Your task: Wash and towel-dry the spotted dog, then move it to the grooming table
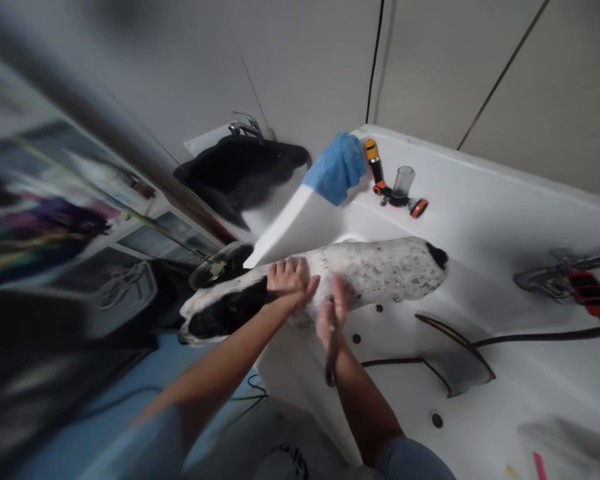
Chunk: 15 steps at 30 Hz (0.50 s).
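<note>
A white dog with black speckles (380, 267) stands in a white bathtub (505, 220), its black-and-white head (215, 313) hanging over the tub's left rim. My left hand (289, 279) lies on the dog's neck with fingers curled over it. My right hand (334, 308) presses flat against the dog's side just to the right, fingers stretched and blurred by motion; a dark strap hangs by that wrist.
A blue towel (337, 167) drapes over the tub's far corner beside an orange-and-black hose nozzle (380, 177) and a clear cup (403, 181). A black cloth (240, 170) covers a tap at the back. A hose (530, 337) runs to fittings at right. Blurred shelves stand at left.
</note>
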### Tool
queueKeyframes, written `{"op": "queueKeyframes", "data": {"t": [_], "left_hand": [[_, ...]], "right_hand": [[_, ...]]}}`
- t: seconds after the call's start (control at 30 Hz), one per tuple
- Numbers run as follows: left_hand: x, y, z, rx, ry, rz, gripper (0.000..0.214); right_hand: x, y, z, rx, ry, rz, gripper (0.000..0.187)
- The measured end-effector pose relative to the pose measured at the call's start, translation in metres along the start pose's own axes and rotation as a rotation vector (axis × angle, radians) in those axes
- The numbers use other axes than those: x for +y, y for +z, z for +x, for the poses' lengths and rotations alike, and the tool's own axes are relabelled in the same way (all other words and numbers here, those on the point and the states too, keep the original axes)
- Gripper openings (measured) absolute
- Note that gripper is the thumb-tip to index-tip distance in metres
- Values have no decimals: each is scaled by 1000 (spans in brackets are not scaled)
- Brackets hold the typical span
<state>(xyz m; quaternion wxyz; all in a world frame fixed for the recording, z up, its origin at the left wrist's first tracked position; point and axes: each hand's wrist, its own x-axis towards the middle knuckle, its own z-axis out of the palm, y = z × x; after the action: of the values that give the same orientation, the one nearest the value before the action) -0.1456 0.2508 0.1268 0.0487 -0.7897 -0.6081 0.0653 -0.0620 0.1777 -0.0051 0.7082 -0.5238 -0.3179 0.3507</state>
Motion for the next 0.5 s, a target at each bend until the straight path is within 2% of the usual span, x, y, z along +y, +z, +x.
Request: {"op": "queueKeyframes", "data": {"t": [0.03, 0.1, 0.13, 0.17, 0.2, 0.27, 0.3, 0.33, 0.4, 0.43, 0.47, 0.5], "left_hand": [[0, 1, 0, 6, 8, -16, 59], [-2, 3, 0, 14, 22, -55, 55], [-2, 4, 0, 20, 34, -80, 55], [-3, 6, 0, 31, 43, -108, 55], [-3, 7, -1, 47, 50, -139, 56], [-1, 11, -3, 79, 64, -196, 56], [0, 12, -5, 96, 64, -215, 56], [2, 14, -7, 112, 66, -223, 57], [3, 17, -10, 125, 87, -218, 59], [4, 19, -13, 121, 106, -211, 59], [4, 20, -15, 117, 127, -202, 60], [3, 21, -17, 112, 147, -193, 60]], "right_hand": [[-4, 5, 3, -126, -89, -221, 55], [-11, -2, 16, -341, -235, -675, 49], [-14, -13, 27, -370, -270, -852, 48], [-17, -26, 38, -325, -268, -965, 47], [-20, -40, 48, -216, -243, -1051, 48], [-24, -59, 63, 59, -155, -1153, 51], [-26, -64, 66, 84, -152, -1169, 52], [-26, -65, 67, 14, -186, -1174, 53], [-27, -64, 67, -279, -312, -1177, 52], [-28, -65, 69, -368, -351, -1192, 53], [-30, -67, 72, -345, -342, -1227, 53], [-32, -71, 76, -217, -289, -1270, 53]]}}
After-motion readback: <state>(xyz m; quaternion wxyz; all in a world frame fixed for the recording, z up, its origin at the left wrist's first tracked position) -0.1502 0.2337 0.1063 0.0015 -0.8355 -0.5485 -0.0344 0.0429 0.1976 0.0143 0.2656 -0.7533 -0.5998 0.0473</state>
